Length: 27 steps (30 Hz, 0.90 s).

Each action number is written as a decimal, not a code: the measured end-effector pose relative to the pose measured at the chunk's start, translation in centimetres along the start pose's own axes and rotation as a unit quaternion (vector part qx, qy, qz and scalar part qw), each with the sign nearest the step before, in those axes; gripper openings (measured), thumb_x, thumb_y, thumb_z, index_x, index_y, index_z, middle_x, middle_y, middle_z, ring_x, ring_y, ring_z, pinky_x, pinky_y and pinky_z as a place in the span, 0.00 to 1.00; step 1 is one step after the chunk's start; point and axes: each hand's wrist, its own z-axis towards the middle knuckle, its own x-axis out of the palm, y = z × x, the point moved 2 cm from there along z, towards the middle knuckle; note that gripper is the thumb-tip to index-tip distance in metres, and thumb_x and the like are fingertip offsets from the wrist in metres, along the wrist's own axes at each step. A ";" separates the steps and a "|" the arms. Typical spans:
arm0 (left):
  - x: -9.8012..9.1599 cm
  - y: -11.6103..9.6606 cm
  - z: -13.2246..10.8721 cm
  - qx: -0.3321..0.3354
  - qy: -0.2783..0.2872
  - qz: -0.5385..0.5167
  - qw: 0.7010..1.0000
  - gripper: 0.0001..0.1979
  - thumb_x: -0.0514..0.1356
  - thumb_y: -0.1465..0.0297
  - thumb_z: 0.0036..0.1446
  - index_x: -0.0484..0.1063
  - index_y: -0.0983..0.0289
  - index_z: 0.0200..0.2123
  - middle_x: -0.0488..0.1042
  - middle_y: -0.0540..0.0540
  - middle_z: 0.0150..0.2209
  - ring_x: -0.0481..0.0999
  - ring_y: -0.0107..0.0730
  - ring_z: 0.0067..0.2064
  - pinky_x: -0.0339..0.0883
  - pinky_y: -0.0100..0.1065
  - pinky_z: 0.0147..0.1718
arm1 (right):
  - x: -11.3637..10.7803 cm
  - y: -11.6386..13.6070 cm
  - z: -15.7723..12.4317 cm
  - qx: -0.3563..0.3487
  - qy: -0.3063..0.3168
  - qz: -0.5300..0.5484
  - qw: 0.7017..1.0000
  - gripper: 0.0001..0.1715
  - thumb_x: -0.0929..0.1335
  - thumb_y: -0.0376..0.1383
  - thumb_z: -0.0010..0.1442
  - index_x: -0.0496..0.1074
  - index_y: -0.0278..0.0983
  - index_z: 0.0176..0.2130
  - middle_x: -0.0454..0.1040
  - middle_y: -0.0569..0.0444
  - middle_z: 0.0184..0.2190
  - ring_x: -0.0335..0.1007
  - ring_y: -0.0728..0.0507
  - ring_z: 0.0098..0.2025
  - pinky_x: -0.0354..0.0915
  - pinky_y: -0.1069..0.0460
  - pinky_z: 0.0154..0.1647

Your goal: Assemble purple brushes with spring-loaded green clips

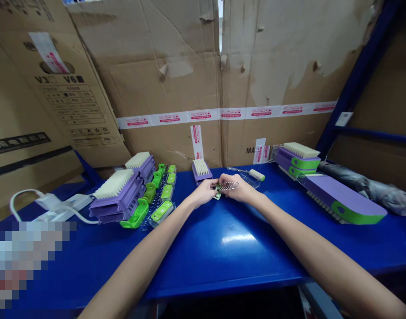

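Note:
My left hand (203, 194) pinches a small green and clear part (218, 195) above the blue table. Close against it, my right hand (241, 188) is closed on a metal coil spring (230, 185), which lies across its fingers. The fingertips of both hands meet around the small part, so their exact grip is partly hidden. Just beyond the hands stands a purple brush block (201, 171) with pale bristles facing up. Behind my right hand lies a thin-shafted tool with a pale handle (257, 175), beside a clear plastic piece (251, 180).
On the left are purple brush bodies (114, 195), green clips (136, 213), a row of springs (154, 199) and green-and-clear parts (162, 212). A white power strip (65, 206) sits farther left. Purple-green brushes (347, 199) lie right. Cardboard (169, 84) walls the back.

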 end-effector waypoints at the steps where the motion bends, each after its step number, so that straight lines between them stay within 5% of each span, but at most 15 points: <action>1: 0.0 0.1 0.0 0.005 0.009 0.000 1.000 0.21 0.54 0.84 0.41 0.76 0.69 0.39 0.77 0.54 0.32 0.72 0.27 0.33 0.63 0.29 0.37 | 0.0 0.0 0.1 0.010 0.001 -0.012 1.000 0.06 0.66 0.28 0.49 0.65 0.37 0.30 0.69 0.61 0.18 0.63 0.52 0.21 0.52 0.58 0.22; 10: -0.3 1.0 0.0 -0.012 0.053 -0.051 0.997 0.21 0.59 0.82 0.43 0.74 0.69 0.44 0.78 0.57 0.37 0.74 0.30 0.37 0.63 0.31 0.39 | 0.3 -0.3 0.6 0.052 0.047 0.025 0.997 0.08 0.69 0.30 0.46 0.65 0.37 0.28 0.67 0.62 0.17 0.64 0.52 0.18 0.54 0.58 0.20; 15: -0.7 1.8 0.1 -0.055 -0.007 -0.069 0.996 0.34 0.60 0.82 0.41 0.65 0.70 0.56 0.78 0.57 0.36 0.70 0.24 0.28 0.59 0.25 0.25 | 0.4 -1.3 0.5 0.006 0.065 0.106 0.992 0.07 0.70 0.32 0.46 0.65 0.36 0.25 0.72 0.59 0.21 0.69 0.50 0.22 0.60 0.57 0.23; 19: -0.7 2.2 0.4 -0.078 -0.077 -0.084 0.990 0.36 0.59 0.84 0.40 0.63 0.72 0.57 0.78 0.57 0.34 0.70 0.25 0.26 0.61 0.25 0.22 | 0.5 -1.4 0.5 -0.018 0.043 0.055 0.997 0.07 0.71 0.32 0.45 0.68 0.36 0.26 0.71 0.59 0.21 0.67 0.49 0.23 0.60 0.56 0.25; 27: -0.4 1.9 0.3 -0.071 -0.147 -0.134 0.977 0.30 0.59 0.84 0.42 0.67 0.71 0.52 0.78 0.57 0.35 0.74 0.26 0.29 0.68 0.25 0.25 | 0.1 -0.7 0.0 -0.060 -0.042 0.046 0.996 0.26 0.70 0.41 0.52 0.68 0.35 0.50 0.76 0.52 0.35 0.69 0.48 0.29 0.64 0.53 0.32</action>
